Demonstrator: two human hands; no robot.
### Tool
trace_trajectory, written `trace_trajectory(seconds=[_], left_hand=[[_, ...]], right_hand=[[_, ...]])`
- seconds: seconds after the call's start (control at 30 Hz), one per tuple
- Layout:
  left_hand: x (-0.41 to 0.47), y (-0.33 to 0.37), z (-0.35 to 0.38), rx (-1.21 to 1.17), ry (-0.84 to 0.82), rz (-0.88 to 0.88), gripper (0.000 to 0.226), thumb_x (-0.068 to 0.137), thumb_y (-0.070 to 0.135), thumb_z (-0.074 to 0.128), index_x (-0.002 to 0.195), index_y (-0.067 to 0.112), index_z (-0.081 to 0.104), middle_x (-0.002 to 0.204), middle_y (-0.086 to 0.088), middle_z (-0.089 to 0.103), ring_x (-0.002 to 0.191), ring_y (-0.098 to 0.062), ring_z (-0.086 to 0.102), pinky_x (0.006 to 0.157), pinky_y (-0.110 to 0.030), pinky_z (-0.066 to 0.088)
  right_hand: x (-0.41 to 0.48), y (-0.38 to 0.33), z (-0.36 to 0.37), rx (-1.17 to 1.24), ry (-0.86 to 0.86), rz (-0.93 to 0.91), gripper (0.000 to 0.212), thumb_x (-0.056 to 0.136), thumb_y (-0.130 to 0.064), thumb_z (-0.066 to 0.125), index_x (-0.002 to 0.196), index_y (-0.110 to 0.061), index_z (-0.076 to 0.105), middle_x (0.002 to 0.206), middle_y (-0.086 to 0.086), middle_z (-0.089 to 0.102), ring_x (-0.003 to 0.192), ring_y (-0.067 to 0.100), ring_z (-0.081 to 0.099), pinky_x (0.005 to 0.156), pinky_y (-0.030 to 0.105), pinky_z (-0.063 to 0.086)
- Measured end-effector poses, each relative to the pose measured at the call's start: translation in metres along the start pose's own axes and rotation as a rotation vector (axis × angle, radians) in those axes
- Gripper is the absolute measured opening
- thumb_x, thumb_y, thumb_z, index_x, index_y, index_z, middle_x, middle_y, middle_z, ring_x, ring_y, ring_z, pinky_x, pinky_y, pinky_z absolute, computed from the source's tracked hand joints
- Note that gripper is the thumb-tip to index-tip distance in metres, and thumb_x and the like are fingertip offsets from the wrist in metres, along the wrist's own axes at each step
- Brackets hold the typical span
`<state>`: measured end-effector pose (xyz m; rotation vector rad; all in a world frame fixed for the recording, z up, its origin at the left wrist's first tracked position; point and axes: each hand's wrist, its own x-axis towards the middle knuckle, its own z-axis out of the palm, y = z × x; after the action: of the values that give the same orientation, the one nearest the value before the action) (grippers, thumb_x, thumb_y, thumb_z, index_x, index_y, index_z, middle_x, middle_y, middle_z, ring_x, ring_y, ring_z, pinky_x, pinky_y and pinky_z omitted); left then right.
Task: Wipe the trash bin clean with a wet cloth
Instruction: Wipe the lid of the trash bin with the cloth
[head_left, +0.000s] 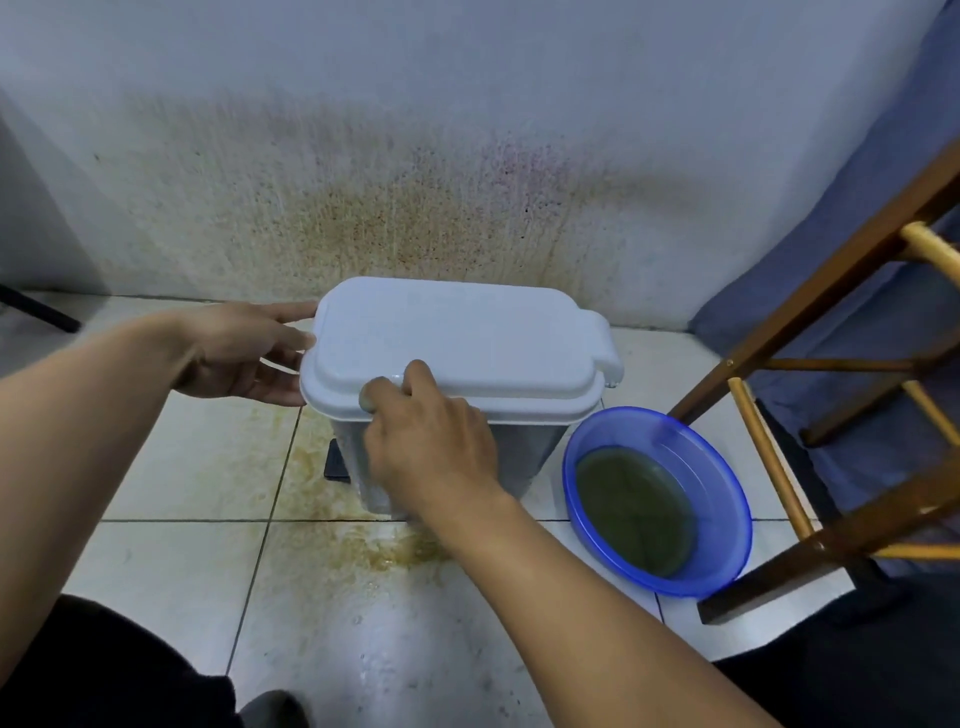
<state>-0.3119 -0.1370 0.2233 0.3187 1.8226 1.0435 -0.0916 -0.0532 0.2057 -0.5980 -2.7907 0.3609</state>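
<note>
Right hand (431, 457): nearest, curled on the front lid edge of the trash bin (457, 358), thumb pressing the rim; no cloth in it. Left hand (244, 353): spread wide, fingers against the bin's left end. Bin: on stained floor tiles (197, 467), lid closed. Blue basin (657, 499): just right of the bin, holding murky water, possibly the submerged cloth. Stained wall (415, 208) behind. Wiping apparently not begun or paused.
</note>
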Motion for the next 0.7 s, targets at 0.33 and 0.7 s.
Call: trace_trajectory(seconds=[0.33,0.7], left_hand=[[-0.001,0.002,0.0,0.028,0.001,0.001,0.051,0.107,0.01,0.053,0.151,0.037,0.05,0.133,-0.027,0.066,0.099,-0.034,0.07,0.071,-0.041,0.066],[0.001,0.001,0.0,-0.006,0.01,-0.011,0.056,0.108,0.009,0.05,0.154,0.04,0.045,0.106,-0.017,0.072,0.093,-0.032,0.068,0.079,-0.047,0.065]], right_hand=[[0.01,-0.009,-0.01,0.005,-0.056,-0.083,0.013,0.093,-0.015,0.053,0.105,-0.019,0.058,0.088,0.001,0.031,0.049,0.02,0.023,0.048,0.03,0.01],[-0.008,0.025,-0.03,0.069,-0.009,0.24,0.013,0.099,-0.022,0.048,0.109,-0.02,0.056,0.102,0.001,0.055,0.077,0.026,0.044,0.065,0.035,0.034]])
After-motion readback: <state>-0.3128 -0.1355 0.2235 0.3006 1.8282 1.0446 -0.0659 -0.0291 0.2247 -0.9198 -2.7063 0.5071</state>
